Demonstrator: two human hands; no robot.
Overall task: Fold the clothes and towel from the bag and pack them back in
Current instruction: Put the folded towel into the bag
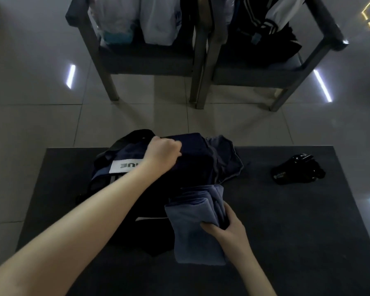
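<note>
Curling left fingers grip the bag; right fingers pinch the folded towel.

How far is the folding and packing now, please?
Done: the blue towel looks folded. In hand: the right hand grips it beside the bag, while the left hand holds dark fabric at the bag's top. Left: the towel is not yet inside, and a grey-blue garment lies beside the bag.

A white label on the side of the dark bag is showing dark capital letters, seemingly upside down to the viewer, with only "UE" reading clearly while the left forearm is covering the rest.
</note>
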